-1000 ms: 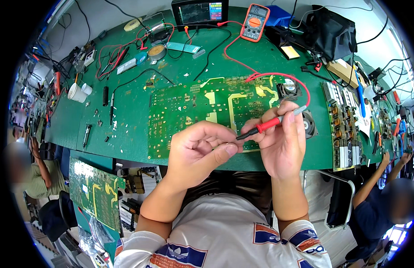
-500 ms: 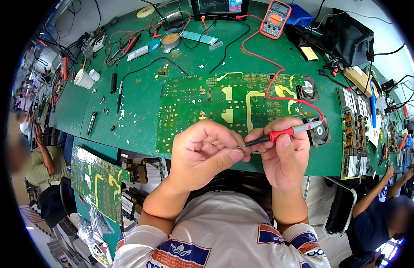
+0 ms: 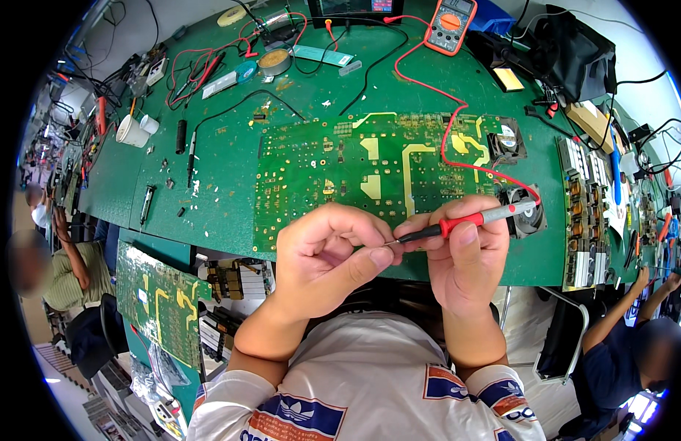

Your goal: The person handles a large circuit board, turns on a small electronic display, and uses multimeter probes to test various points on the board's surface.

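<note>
My right hand [image 3: 467, 253] is closed around a red and grey multimeter test probe [image 3: 465, 220] with a black collar near its thin metal tip. The probe slants down to the left, its red lead rising from the grey end. At the tip, the thumb and forefinger of my left hand [image 3: 329, 257] are pinched together; anything small between them is hidden. Both hands hover over the near edge of a large green circuit board [image 3: 304, 176]. Farther off, the orange multimeter [image 3: 450, 26] connects to the red lead.
A second black probe [image 3: 191, 158] lies left of the board. Two fans [image 3: 507, 141] sit at its right end, beside a module with coils [image 3: 586, 220]. White cups [image 3: 132, 131] stand at left; another circuit board [image 3: 160, 301] leans lower left. Other people work at both sides.
The view has shifted slightly, moving the bench a little in the picture. Both hands keep the same grip, with the probe tip still at my left fingertips.
</note>
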`<state>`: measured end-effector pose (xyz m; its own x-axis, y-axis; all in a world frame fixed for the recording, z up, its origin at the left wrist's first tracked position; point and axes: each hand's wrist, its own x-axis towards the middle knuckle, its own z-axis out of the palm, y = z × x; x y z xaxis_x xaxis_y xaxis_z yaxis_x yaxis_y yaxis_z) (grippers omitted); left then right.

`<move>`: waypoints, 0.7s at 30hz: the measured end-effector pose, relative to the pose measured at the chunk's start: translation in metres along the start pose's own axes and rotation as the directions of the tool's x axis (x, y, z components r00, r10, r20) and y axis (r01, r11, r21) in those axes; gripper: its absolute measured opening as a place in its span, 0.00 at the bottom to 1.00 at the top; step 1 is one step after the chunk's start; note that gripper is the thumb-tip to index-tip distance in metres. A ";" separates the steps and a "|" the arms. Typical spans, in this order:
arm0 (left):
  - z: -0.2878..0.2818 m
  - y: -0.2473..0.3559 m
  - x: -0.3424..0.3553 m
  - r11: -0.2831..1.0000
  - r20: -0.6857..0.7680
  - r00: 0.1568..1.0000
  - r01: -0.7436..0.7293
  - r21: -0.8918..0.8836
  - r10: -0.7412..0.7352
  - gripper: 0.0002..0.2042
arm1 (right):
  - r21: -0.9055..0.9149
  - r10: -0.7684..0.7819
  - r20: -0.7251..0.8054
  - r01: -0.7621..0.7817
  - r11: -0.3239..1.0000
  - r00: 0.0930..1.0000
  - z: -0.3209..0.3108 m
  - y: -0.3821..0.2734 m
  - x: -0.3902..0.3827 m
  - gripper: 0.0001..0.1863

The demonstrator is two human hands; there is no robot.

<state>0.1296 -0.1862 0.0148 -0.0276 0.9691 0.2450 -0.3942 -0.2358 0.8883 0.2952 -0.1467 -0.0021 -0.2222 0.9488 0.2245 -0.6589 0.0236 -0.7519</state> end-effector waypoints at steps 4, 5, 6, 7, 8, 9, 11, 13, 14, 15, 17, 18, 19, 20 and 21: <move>-0.003 -0.003 0.001 0.998 0.013 0.999 -0.044 0.041 0.044 0.07 | 0.046 0.002 0.027 -0.003 0.999 1.000 0.004 0.000 0.003 0.14; -0.007 -0.005 0.001 0.998 0.047 0.997 -0.062 0.011 0.061 0.08 | 0.067 0.011 0.029 -0.013 0.998 1.000 0.005 -0.001 0.004 0.14; -0.011 -0.009 0.000 0.997 0.081 0.994 -0.078 -0.019 0.080 0.08 | 0.088 0.019 0.030 -0.022 0.996 0.999 0.005 -0.002 0.004 0.14; -0.014 -0.010 -0.001 0.994 0.114 0.989 -0.094 -0.050 0.099 0.09 | 0.088 0.024 0.034 -0.027 0.996 0.999 0.004 -0.002 0.004 0.14; -0.013 -0.010 -0.002 0.995 0.100 0.991 -0.086 -0.048 0.090 0.10 | 0.089 0.028 0.038 -0.031 0.996 0.999 0.004 -0.002 0.003 0.14; -0.012 -0.008 -0.003 0.996 0.086 0.993 -0.077 -0.045 0.081 0.10 | 0.090 0.033 0.041 -0.037 0.995 0.999 0.004 -0.001 0.003 0.14; -0.012 -0.007 -0.004 0.997 0.078 0.994 -0.070 -0.014 0.071 0.11 | 0.106 0.041 0.049 -0.046 0.993 0.998 0.005 -0.001 0.003 0.14; -0.014 -0.006 -0.004 0.996 0.094 0.993 -0.074 0.043 0.070 0.12 | 0.112 0.046 0.053 -0.051 0.992 0.998 0.005 -0.001 0.003 0.13; -0.014 -0.006 -0.004 0.997 0.087 0.994 -0.066 0.045 0.062 0.12 | 0.109 0.048 0.053 -0.054 0.993 0.997 0.005 -0.001 0.002 0.13; -0.015 -0.006 -0.005 0.997 0.079 0.995 -0.059 0.048 0.055 0.12 | 0.106 0.051 0.053 -0.056 0.993 0.997 0.005 -0.001 0.002 0.13; -0.015 -0.006 -0.005 0.997 0.065 0.997 -0.053 0.054 0.050 0.12 | 0.099 0.048 0.067 -0.055 0.994 0.997 0.006 -0.002 0.002 0.13; -0.014 -0.006 -0.005 0.997 0.060 0.997 -0.055 0.057 0.052 0.12 | 0.096 0.047 0.074 -0.054 0.994 0.996 0.006 -0.002 0.002 0.13; -0.014 -0.006 -0.005 0.997 0.054 0.997 -0.057 0.061 0.054 0.11 | 0.091 0.046 0.076 -0.053 0.994 0.996 0.006 -0.001 0.002 0.12; -0.014 -0.005 -0.005 0.996 0.051 0.997 -0.059 0.070 0.055 0.11 | 0.087 0.045 0.079 -0.052 0.995 0.996 0.006 -0.001 0.001 0.12; -0.014 -0.005 -0.005 0.995 0.049 0.997 -0.060 0.078 0.056 0.11 | 0.082 0.043 0.080 -0.050 0.995 0.996 0.006 -0.001 0.001 0.12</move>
<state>0.1191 -0.1891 0.0039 -0.0043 0.9496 0.3133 -0.3186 -0.2983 0.8997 0.2914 -0.1478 0.0028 -0.3074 0.9207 0.2407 -0.7036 -0.0495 -0.7089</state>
